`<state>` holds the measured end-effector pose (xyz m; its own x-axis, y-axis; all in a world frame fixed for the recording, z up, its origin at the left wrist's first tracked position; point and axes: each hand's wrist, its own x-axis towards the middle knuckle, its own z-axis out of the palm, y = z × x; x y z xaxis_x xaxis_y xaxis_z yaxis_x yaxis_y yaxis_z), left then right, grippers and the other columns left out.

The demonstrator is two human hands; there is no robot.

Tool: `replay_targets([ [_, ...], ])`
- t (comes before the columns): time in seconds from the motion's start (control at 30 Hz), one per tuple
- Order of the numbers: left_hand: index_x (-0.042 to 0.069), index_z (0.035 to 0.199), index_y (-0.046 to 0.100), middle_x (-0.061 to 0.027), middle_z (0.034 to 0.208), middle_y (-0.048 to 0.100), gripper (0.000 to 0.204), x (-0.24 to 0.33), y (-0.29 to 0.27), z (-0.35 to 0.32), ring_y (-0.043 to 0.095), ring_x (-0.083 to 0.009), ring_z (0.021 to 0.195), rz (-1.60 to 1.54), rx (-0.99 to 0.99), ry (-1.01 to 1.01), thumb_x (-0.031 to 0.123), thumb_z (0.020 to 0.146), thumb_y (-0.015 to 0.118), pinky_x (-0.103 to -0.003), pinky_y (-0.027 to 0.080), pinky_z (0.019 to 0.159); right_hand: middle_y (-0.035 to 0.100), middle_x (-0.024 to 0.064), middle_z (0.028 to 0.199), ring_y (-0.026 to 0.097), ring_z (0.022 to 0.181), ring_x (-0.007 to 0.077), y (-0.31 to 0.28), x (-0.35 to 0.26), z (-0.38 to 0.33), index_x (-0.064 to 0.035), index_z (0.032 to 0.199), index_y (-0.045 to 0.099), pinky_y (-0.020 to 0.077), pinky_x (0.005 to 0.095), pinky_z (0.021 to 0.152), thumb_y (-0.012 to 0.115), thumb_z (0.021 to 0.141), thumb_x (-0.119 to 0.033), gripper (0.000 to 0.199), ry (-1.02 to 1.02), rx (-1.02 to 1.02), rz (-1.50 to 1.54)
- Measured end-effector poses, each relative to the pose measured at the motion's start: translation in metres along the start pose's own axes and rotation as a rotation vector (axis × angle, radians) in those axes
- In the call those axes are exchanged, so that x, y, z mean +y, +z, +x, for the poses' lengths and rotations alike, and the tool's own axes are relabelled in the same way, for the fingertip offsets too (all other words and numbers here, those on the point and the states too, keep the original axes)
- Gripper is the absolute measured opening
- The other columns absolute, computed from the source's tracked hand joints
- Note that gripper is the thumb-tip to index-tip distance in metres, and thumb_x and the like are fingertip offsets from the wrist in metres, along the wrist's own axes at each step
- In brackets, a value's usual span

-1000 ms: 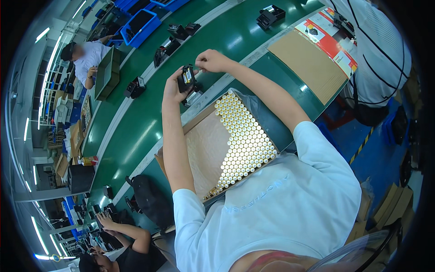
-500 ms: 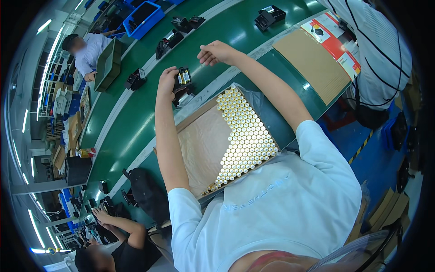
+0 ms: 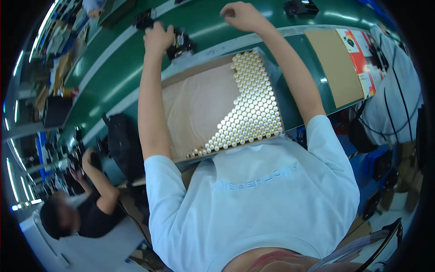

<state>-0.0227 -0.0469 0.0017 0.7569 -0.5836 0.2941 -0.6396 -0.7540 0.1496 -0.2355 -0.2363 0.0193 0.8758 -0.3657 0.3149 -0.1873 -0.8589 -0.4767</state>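
My left hand (image 3: pixel 158 37) is over the green bench top (image 3: pixel 206 22), its thumb apart from the fingers and nothing visible between them. Its fingertips are close to a black device (image 3: pixel 144 18); contact is unclear. Just right of this hand is another black device (image 3: pixel 182 44). My right hand (image 3: pixel 244 16) hovers farther right with fingers curled inward; any small thing inside is hidden. Between my forearms lies an open carton (image 3: pixel 164 85), lined with brown paper (image 3: pixel 199 97). Upright cylindrical batteries (image 3: pixel 256 97) pack its right side and front edge.
Flat brown cardboard (image 3: pixel 335 68) and a red-and-white printed box (image 3: pixel 360 56) lie at right, near a person in white (image 3: pixel 394 90). Another black device (image 3: pixel 301 7) is at the far side. A black bag (image 3: pixel 122 145) and a worker in black (image 3: pixel 97 206) are at left.
My view has shifted, so the carton appears higher. My left hand has moved from the battery-filled black device toward another black device at its left. My right hand remains raised, its fingers more curled.
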Motion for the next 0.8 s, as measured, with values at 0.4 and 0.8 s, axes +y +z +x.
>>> replay_targets([
  [0.4, 0.001, 0.099, 0.065, -0.0101, 0.070, 0.066, 0.017, -0.022, -0.032, -0.010, 0.062, -0.0223, 0.064, -0.448, -0.242, 0.121, 0.010, 0.086, 0.060, -0.034, 0.050, 0.061, 0.069, 0.0193, 0.091, 0.065, 0.081, 0.0379, 0.055, -0.205, -0.117, 0.0025, 0.100, 0.065, 0.0532, 0.0447, 0.076, 0.060, 0.086, -0.021, 0.027, -0.780, -1.063, 0.285],
  [0.8, 0.000, 0.097, 0.068, -0.0139, 0.079, 0.069, 0.023, 0.005, -0.020, -0.020, 0.062, -0.0278, 0.068, -0.555, -0.453, 0.219, 0.017, 0.085, 0.058, -0.037, 0.050, 0.064, 0.069, 0.0197, 0.083, 0.065, 0.078, 0.0395, 0.075, -0.230, -0.142, 0.0039, 0.089, 0.068, 0.0541, 0.0455, 0.075, 0.067, 0.083, -0.020, 0.025, -0.816, -1.175, 0.212],
])
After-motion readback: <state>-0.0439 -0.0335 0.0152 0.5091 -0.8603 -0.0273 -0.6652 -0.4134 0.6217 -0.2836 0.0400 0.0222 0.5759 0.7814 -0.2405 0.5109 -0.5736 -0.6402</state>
